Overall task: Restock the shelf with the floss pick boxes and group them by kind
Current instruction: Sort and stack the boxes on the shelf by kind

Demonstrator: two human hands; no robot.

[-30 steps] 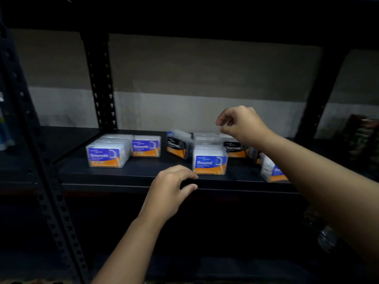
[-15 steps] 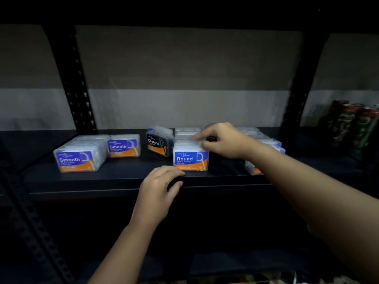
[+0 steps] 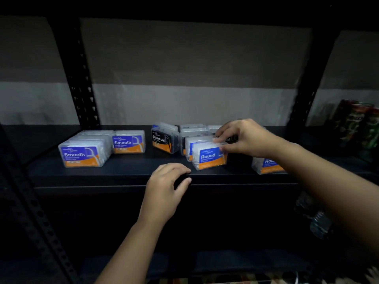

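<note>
Black metal shelf [image 3: 123, 177], stock as follows. Far left: a row of Smooth floss pick boxes [image 3: 82, 155] is standing label-forward, with a second Smooth box [image 3: 128, 144] just beside it on the right, so this kind is already sitting grouped. Centre: a Charcoal box [image 3: 163, 140] is standing slightly angled, apart from the Smooth boxes; another dark-labelled box [image 3: 230, 138] is showing behind the fingers of the right hand, its lettering mostly hidden, so its kind cannot be told for certain. Right of centre: a row of clear boxes is running back from the front Round box [image 3: 209, 157], which is tilting a little off line with the ones behind. The right hand [image 3: 244, 138] is pinching that front Round box by its top edge, thumb and fingertips curled onto it, probably shifting it toward its own kind. A further Round box [image 3: 266, 166] is sitting well to the right, partly covered by the right forearm, which suggests the Round group is not yet gathered. The left hand [image 3: 166, 187] is holding nothing; its fingers are resting loosely curled over the shelf's front lip, apparently steadying the person. Far right, beyond the upright: dark printed packages [image 3: 359, 124], too dim to identify.
</note>
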